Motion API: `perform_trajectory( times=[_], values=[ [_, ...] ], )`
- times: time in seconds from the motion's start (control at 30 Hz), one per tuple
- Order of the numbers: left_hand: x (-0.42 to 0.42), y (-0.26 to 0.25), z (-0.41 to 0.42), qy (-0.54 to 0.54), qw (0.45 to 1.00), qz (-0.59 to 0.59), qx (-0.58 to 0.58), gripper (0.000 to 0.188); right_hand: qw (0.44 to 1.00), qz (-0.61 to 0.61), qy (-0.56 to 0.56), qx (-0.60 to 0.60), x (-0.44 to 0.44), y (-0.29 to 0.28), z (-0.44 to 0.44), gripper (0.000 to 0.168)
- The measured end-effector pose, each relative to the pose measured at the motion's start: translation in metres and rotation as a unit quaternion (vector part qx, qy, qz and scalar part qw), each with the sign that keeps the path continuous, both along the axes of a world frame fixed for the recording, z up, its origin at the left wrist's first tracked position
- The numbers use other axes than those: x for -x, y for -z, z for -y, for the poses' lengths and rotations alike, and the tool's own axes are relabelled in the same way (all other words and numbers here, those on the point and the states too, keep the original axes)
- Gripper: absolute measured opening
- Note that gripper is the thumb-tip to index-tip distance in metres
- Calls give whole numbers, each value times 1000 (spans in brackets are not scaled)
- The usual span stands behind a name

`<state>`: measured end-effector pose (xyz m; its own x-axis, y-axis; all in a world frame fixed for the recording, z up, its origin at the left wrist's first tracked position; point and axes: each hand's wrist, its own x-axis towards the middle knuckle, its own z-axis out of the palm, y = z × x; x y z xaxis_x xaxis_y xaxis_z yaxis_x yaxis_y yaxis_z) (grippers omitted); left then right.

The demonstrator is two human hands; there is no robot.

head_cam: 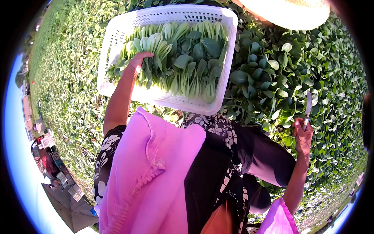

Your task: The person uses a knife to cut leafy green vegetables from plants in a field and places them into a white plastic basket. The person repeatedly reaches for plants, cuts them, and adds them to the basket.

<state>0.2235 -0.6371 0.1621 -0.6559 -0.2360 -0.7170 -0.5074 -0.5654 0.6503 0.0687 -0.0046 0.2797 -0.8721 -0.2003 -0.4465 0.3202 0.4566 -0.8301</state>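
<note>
Before me a white plastic crate (232, 58) with slotted walls holds rows of green leafy vegetables (209, 46) with pale stems, apparently bok choy. My left hand (140, 60) is inside the crate, closed around a bunch of bok choy (153, 44) that lies over the others, stem ends away from me. Out to the right, my right hand (304, 133) grips a knife (308, 105) by its handle. Its blade points away from me, above the leaves of the growing plants (257, 73).
A person in a pale wide-brimmed hat (289, 13) is close by at the top right. Low leafy crops (336, 140) surround the crate. Far left are a large umbrella (68, 207) and several stacked crates (46, 140). Pink cloth (163, 175) hangs over my front.
</note>
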Motion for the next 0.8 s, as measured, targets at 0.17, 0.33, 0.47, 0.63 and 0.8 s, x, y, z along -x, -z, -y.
perform_trajectory(
  times=[0.17,0.33,0.47,0.63,0.8],
  values=[
    [27,27,-17,48,997,19,-64,21,999,-2,19,-35,-4,-3,0,26],
    [43,9,-29,70,995,49,50,34,999,7,16,-41,-5,-2,0,25],
    [40,9,-32,55,996,17,71,33,996,22,-15,-85,-4,-2,-3,28],
    [34,16,-17,33,997,37,60,36,995,16,-39,-91,-3,4,-7,30],
    [38,4,-23,179,873,17,453,68,993,19,-29,-110,-5,4,-13,30]
  ],
)
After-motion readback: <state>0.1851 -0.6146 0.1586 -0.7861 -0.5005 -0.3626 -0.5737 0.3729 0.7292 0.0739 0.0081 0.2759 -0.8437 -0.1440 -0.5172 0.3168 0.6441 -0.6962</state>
